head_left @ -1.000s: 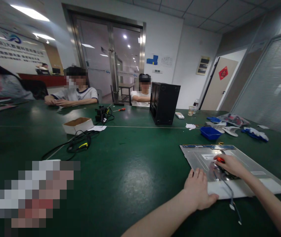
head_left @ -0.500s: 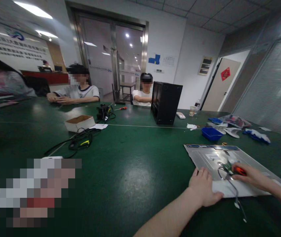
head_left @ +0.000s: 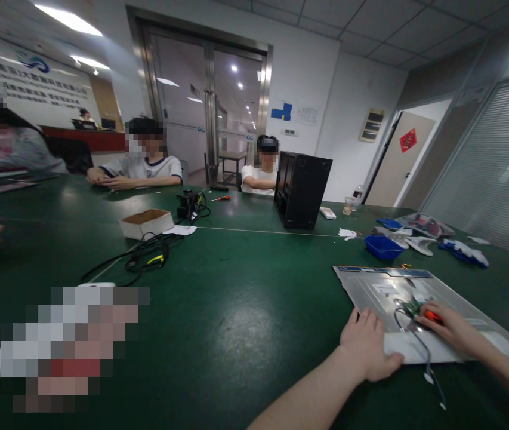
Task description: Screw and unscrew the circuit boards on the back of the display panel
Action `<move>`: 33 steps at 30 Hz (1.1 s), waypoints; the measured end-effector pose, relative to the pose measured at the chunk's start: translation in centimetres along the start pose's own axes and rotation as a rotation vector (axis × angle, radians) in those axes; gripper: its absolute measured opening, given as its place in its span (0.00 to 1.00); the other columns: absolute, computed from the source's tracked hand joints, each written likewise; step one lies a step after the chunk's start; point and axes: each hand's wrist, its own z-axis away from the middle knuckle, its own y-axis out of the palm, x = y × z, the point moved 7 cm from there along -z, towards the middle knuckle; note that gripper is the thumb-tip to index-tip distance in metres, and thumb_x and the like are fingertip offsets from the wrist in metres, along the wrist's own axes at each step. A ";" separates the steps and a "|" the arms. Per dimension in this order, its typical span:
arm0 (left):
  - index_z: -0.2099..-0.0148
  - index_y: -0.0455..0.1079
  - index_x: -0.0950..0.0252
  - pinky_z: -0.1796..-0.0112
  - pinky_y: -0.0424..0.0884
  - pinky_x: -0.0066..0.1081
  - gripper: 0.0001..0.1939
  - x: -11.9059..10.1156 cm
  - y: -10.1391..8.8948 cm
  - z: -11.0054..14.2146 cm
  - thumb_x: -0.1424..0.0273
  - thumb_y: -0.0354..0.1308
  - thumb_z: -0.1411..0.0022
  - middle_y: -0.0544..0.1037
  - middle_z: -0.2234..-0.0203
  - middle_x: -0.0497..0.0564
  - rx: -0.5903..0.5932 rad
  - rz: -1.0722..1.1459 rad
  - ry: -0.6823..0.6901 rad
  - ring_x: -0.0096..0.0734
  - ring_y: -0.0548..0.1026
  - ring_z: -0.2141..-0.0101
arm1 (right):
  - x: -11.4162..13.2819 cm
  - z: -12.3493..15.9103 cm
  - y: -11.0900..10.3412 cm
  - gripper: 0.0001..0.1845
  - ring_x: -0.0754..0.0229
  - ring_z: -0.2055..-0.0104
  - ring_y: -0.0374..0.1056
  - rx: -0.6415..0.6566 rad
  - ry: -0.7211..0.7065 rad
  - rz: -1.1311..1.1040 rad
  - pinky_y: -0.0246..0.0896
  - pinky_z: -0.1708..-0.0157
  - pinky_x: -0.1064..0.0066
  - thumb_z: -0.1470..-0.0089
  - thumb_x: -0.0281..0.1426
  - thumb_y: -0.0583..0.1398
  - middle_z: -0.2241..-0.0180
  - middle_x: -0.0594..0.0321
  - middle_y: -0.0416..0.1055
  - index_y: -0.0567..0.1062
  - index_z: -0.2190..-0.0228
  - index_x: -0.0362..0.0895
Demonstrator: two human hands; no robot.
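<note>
Here, the right hand (head_left: 450, 326) grips what's probably a screwdriver (head_left: 433, 316), just right of the circuit board (head_left: 410, 308); the left hand (head_left: 367, 346) lies flat.

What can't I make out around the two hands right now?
Head view, all:
Orange-red object: partly hidden by the right hand.
Panel: left edge partly covered by the left hand.
Label: print too small, blurred.
Right forearm: cut off by the picture's edge.

Panel (head_left: 382, 307) on the right of the tabletop (head_left: 236, 280), left hand (head_left: 367, 343) at its near-left corner, tool (head_left: 433, 316) in right hand (head_left: 451, 327) over its middle, tray (head_left: 383, 248) behind it, gloves (head_left: 464, 253) right of the tray, computer case (head_left: 307, 191) farther back, cables (head_left: 147, 261) before box (head_left: 153, 228) at left
</note>
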 end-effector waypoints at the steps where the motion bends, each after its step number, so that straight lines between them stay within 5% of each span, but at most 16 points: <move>1: 0.32 0.48 0.82 0.37 0.42 0.47 0.42 0.0 0.0 0.0 0.50 0.39 0.34 0.50 0.34 0.69 0.001 0.001 0.001 0.51 0.46 0.34 | 0.1 -0.2 0.1 0.35 0.49 0.67 0.70 -0.004 0.009 0.015 0.65 0.64 0.61 0.48 0.62 0.46 0.69 0.51 0.74 0.74 0.74 0.46; 13: 0.33 0.50 0.82 0.37 0.43 0.46 0.42 0.0 -0.2 0.1 0.50 0.39 0.34 0.52 0.34 0.69 -0.025 -0.017 -0.001 0.51 0.48 0.34 | -0.6 -0.1 -1.2 0.18 0.49 0.65 0.71 0.115 0.044 0.055 0.63 0.62 0.62 0.54 0.48 0.57 0.67 0.55 0.77 0.77 0.74 0.48; 25: 0.33 0.50 0.83 0.36 0.43 0.47 0.41 0.0 -0.3 0.1 0.51 0.42 0.33 0.52 0.35 0.71 -0.026 -0.005 0.007 0.53 0.49 0.35 | 2.4 -0.6 -1.1 0.15 0.50 0.64 0.73 0.083 0.070 0.111 0.64 0.62 0.65 0.49 0.42 0.56 0.66 0.53 0.78 0.76 0.70 0.45; 33: 0.45 0.64 0.73 0.43 0.60 0.42 0.37 -0.1 -1.9 0.5 0.45 0.56 0.42 0.67 0.46 0.64 -0.280 -0.006 0.033 0.49 0.63 0.45 | 8.3 -4.6 4.2 0.19 0.51 0.65 0.73 0.116 0.152 0.277 0.64 0.64 0.65 0.40 0.40 0.54 0.70 0.50 0.76 0.76 0.73 0.42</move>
